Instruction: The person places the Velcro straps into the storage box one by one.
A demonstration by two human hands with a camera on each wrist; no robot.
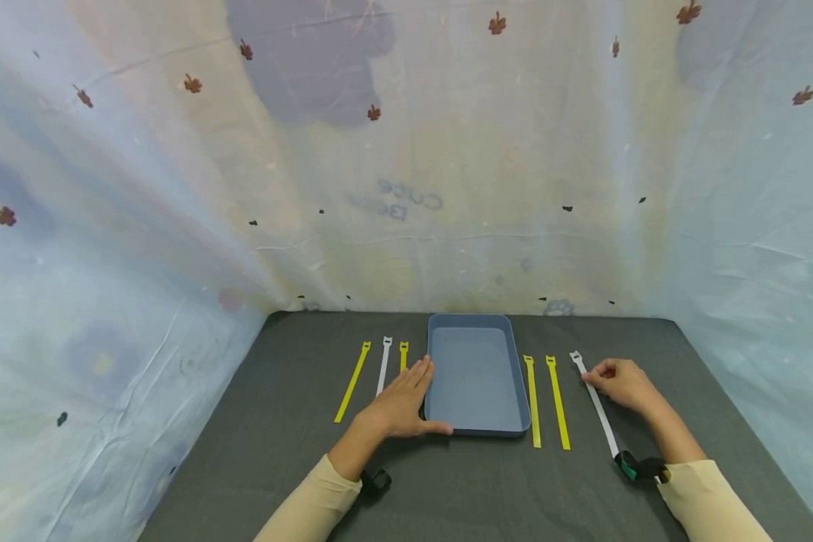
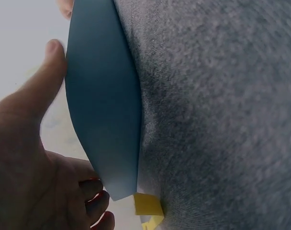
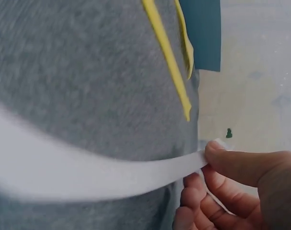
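My left hand (image 1: 400, 406) lies against the left side and near-left corner of a blue-grey tray (image 1: 477, 376), its fingers straight. In the left wrist view the thumb touches the top of the tray's side wall (image 2: 105, 105). Over on the right, my right hand (image 1: 623, 384) pinches a white slotted cable strap (image 1: 603, 421) between thumb and fingertips, just below its slotted head. Seen from the right wrist, this white strap (image 3: 121, 177) arcs off the cloth toward the camera. Two yellow straps (image 1: 533, 406) lie between the tray and that hand.
Left of the tray are a yellow strap (image 1: 352, 382), a white strap (image 1: 383, 361) and another yellow strap (image 1: 403, 354), partly covered by my left hand. Grey cloth (image 1: 271, 452) covers the table. A patterned curtain (image 1: 406, 188) closes off the back and sides.
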